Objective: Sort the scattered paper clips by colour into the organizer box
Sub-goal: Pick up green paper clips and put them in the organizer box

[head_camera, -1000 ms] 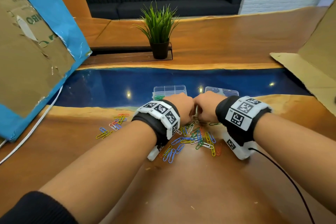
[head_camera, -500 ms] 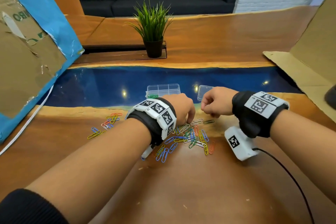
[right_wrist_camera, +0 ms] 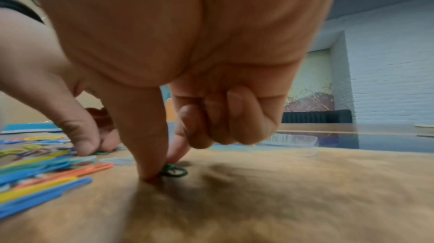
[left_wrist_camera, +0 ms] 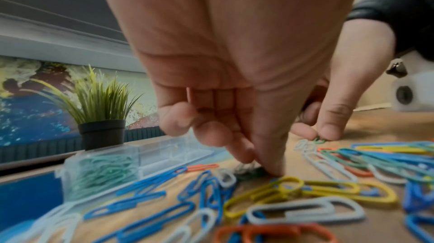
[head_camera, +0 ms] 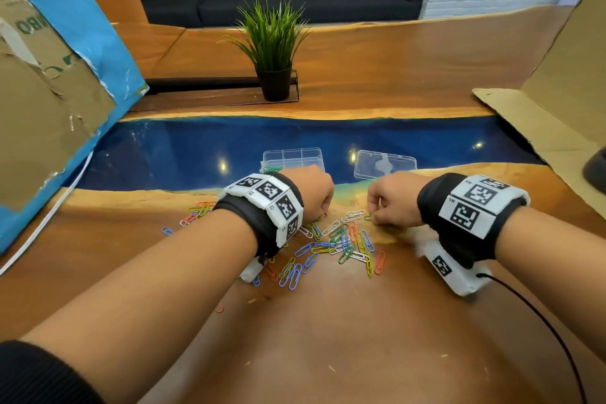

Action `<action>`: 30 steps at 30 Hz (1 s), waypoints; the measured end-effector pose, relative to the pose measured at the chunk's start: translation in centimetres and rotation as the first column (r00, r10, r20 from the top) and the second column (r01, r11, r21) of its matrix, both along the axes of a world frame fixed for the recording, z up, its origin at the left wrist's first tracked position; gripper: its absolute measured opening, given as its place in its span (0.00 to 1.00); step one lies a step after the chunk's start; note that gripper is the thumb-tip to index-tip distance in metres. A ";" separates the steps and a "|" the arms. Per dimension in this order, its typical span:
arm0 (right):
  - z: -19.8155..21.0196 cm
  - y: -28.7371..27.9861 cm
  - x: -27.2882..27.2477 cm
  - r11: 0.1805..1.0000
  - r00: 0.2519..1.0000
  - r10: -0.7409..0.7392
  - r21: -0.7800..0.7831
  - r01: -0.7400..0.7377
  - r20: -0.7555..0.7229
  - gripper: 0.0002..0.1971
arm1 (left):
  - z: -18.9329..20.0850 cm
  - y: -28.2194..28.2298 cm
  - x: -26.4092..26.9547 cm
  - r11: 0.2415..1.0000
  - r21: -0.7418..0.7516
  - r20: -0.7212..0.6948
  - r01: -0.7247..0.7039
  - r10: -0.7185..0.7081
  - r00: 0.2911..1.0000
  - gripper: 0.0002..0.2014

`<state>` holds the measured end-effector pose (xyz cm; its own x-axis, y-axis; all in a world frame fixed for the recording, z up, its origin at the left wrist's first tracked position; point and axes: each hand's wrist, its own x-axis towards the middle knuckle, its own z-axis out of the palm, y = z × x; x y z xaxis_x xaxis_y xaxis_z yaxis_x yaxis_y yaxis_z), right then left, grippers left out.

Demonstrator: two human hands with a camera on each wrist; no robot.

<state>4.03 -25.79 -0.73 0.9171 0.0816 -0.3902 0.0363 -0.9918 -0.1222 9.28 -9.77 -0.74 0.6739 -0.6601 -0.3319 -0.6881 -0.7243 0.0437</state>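
**Both hands down on green clips at the far edge of the pile**

Left hand (head_camera: 313, 193): thumb and forefinger pressed together at the tabletop, pinching a dark green paper clip (left_wrist_camera: 250, 171); the other fingers curl into the palm. Right hand (head_camera: 392, 198): thumb and forefinger tips closed on a second green clip (right_wrist_camera: 175, 170) that lies flat on the wood; remaining fingers folded. The two hands are near each other but apart, knuckles up.

Loose paper clips (head_camera: 341, 244): plastic-coated wire, in blue, yellow, white, orange, red and green, lying tangled between and just nearer than the two hands. A smaller scatter (head_camera: 196, 211) lies to the left of the left wrist.

Organizer box (head_camera: 293, 157): clear plastic, divided into compartments, lid off, standing just beyond the left hand on the blue resin strip. Its near-left compartment holds a heap of green clips (left_wrist_camera: 103, 170); the other compartments seen look bare. The clear lid (head_camera: 385, 164) lies beside it, just beyond the right hand.

Wooden table (head_camera: 328, 354); potted plant (head_camera: 273, 52) well beyond.
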 end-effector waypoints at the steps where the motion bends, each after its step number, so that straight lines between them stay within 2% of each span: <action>1: 0.0 0.1 -0.1 1.000 1.000 0.009 -0.016 -0.009 -0.016 0.05 | -0.1 0.0 0.0 1.000 0.006 -0.005 -0.008 0.009 1.000 0.07; 3: 0.1 0.2 -0.2 0.999 0.999 0.022 -0.047 -0.024 -0.042 0.08 | -0.2 0.0 -0.1 1.000 0.023 -0.011 -0.018 0.018 1.000 0.07; 5: 0.2 0.4 -0.5 0.997 0.998 0.031 -0.063 -0.034 -0.054 0.06 | -0.3 0.1 -0.2 0.999 0.040 -0.010 -0.025 0.025 1.000 0.04; 7: 0.3 0.8 -0.8 0.999 0.998 0.032 -0.022 -0.034 -0.053 0.06 | -0.3 0.3 -0.4 0.998 0.041 -0.020 -0.036 0.037 0.999 0.04; 12: 0.5 1.5 -1.4 0.983 1.000 -0.020 0.182 0.018 0.011 0.11 | -0.4 0.8 -0.9 0.998 -0.048 -0.042 -0.049 0.047 0.998 0.03; 14: 0.3 1.7 -1.4 0.934 0.996 -0.078 0.346 0.085 -0.034 0.11 | -0.1 0.9 -0.9 0.989 -0.124 -0.047 -0.078 0.073 0.996 0.07; 16: 0.0 1.8 -1.5 0.854 0.987 -0.102 0.497 0.152 -0.127 0.09 | 0.2 1.0 -0.9 0.973 -0.210 -0.074 -0.096 0.082 0.994 0.07; 18: -0.1 1.9 -1.6 0.818 0.981 -0.069 0.552 0.160 -0.183 0.10 | 0.4 1.0 -1.0 0.958 -0.266 -0.116 -0.111 0.083 0.990 0.06; 20: -0.1 2.1 -1.7 0.841 0.985 -0.017 0.530 0.108 -0.174 0.14 | 0.5 1.0 -1.1 0.950 -0.284 -0.146 -0.128 0.089 0.985 0.11; 23: 0.3 2.6 -1.8 0.929 0.996 0.054 0.369 -0.023 -0.073 0.16 | 0.5 0.8 -1.3 0.955 -0.266 -0.164 -0.129 0.087 0.983 0.08; 28: 0.2 3.3 -3.0 0.972 0.989 0.148 0.188 -0.142 -0.016 0.02 | 0.5 0.0 -1.6 0.962 -0.206 -0.209 -0.180 0.136 0.968 0.08; 30: 0.0 3.3 -3.1 0.971 0.982 0.190 0.146 -0.190 0.010 0.04 | 0.4 -0.1 -1.8 0.973 -0.172 -0.193 -0.154 0.121 0.974 0.06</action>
